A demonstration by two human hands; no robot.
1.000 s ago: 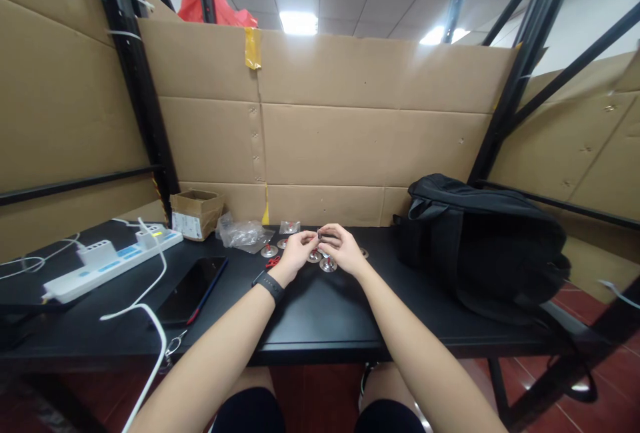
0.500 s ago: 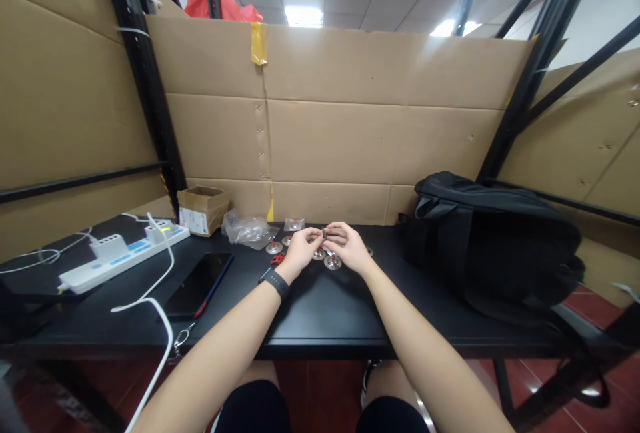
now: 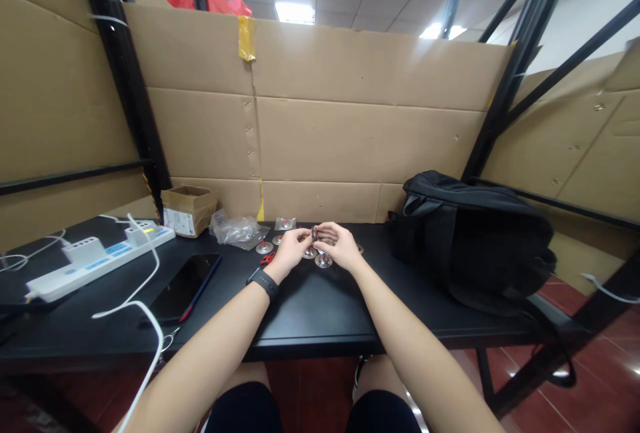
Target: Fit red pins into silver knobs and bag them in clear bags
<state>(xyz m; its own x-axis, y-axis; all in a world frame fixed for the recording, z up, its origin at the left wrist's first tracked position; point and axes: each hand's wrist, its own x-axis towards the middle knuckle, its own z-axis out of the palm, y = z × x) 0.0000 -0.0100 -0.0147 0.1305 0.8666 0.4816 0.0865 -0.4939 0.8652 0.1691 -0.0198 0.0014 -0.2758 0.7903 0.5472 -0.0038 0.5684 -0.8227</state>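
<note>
Between the fingertips of both hands, just above the table, a small silvery finger cymbal [image 3: 314,233] is held nearly on edge, partly covered by the fingers. My left hand [image 3: 291,250], with a dark watch on its wrist, pinches it from the left. From the right, my right hand [image 3: 341,246] grips it with thumb and fingers closed. Below the hands lie more finger cymbals [image 3: 323,260] with red loops at their centres. Another cymbal [image 3: 264,247] rests farther left, beside a tangle of red cord [image 3: 268,259]. The hands hide some of the pieces.
A clear plastic bag [image 3: 236,229] and an open carton [image 3: 193,208] stand at the back left of the black table [image 3: 320,316]. A phone [image 3: 186,288] and a white power strip [image 3: 107,266] with cables lie left. A black backpack [image 3: 480,246] fills the right side.
The held finger cymbal has come up slightly and shows more of its disc between the fingers. The whole view has shifted a little, so things appear farther left.
</note>
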